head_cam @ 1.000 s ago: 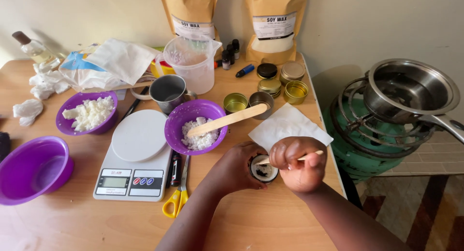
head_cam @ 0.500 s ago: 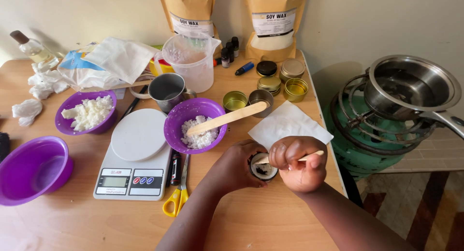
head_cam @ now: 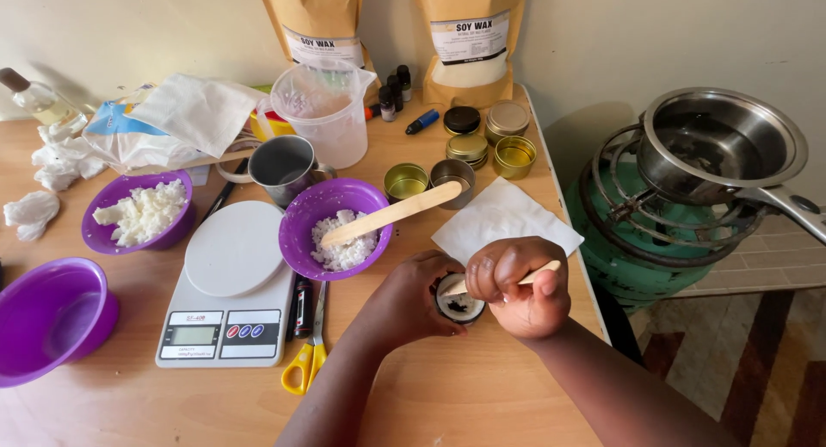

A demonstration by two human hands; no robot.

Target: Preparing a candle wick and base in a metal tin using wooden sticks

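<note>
My left hand (head_cam: 411, 296) wraps the small tin (head_cam: 457, 298) on the counter (head_cam: 447, 395); right hand (head_cam: 522, 288), fingers pinched on a thin wooden stick (head_cam: 535, 275), works its tip inside. Best to brace the tin, use short strokes. Dark contents unclear; stick tip hidden.

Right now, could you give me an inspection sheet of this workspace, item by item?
Surface: wooden table, crowded toward the back.
Job's things: small round tin with dark contents; thin wooden stick poking into it.
Clutter: digital scale, purple bowl of white flakes with a flat wooden paddle, yellow-handled scissors, gold tins, white napkin.
Hands: left hand cups the tin; right hand grips the stick.
Cables: nothing seen.
Surroundings: steel pan on a green gas burner, right of the table.
</note>
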